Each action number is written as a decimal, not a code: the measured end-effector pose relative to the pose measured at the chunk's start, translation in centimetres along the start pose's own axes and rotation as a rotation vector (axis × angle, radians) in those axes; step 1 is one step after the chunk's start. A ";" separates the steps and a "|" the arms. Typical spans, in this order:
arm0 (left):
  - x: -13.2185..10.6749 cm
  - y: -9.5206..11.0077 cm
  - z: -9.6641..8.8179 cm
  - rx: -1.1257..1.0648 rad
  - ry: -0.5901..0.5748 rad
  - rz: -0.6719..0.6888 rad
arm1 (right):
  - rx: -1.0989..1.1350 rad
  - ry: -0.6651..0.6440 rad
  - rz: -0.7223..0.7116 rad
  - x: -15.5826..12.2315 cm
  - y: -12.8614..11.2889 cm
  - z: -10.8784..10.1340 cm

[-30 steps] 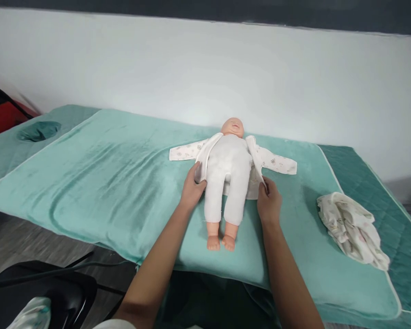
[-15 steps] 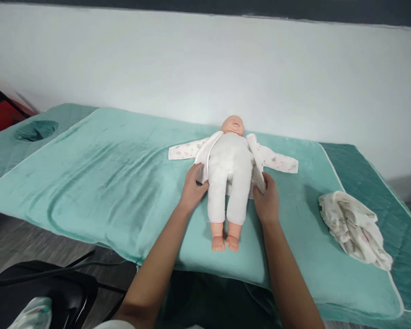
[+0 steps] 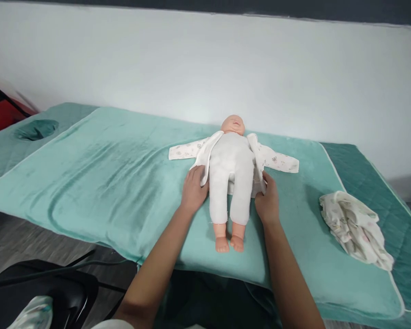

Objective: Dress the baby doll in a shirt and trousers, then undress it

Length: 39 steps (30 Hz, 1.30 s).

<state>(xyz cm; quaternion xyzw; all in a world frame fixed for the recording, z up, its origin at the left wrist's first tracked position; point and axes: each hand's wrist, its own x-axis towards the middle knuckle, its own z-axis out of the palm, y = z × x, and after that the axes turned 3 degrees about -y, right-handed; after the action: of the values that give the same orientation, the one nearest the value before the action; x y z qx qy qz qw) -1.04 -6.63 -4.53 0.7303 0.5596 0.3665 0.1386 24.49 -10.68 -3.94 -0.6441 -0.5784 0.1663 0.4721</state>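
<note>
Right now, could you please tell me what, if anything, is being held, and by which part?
The long-sleeved baby shirt, by its open front's lower edges: the right hand pinches one side; the left hand touches the other, its grip partly hidden.

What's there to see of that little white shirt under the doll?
The baby shirt looks like soft white fabric, with a small faint print on its long sleeves. It lies open-fronted beneath the doll on the green cover, sleeves spread sideways, no doll hands showing at the cuffs. Its lower back shows between the doll's legs. The left hand touches one front panel; the right hand pinches the other.
</note>
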 end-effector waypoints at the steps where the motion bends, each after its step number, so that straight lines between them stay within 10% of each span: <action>1: 0.0 0.0 -0.1 -0.012 0.032 -0.016 | 0.002 0.003 -0.008 0.0 -0.1 0.0; 19: -0.4 0.7 -0.9 -0.286 0.263 -0.238 | 0.044 0.030 -0.098 -0.2 -0.3 -0.3; 28: 0.0 0.4 -0.2 -0.044 0.112 -0.010 | -0.018 0.043 -0.096 -0.1 0.1 0.2; 39: 0.0 0.5 -0.3 -0.025 0.001 -0.034 | -0.182 0.047 -0.142 -0.7 -1.0 0.6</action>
<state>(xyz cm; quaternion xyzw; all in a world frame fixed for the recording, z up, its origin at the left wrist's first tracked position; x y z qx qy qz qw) -0.89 -6.91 -3.99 0.7187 0.5674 0.3715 0.1534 23.29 -11.19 -3.65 -0.6453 -0.6241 0.0643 0.4359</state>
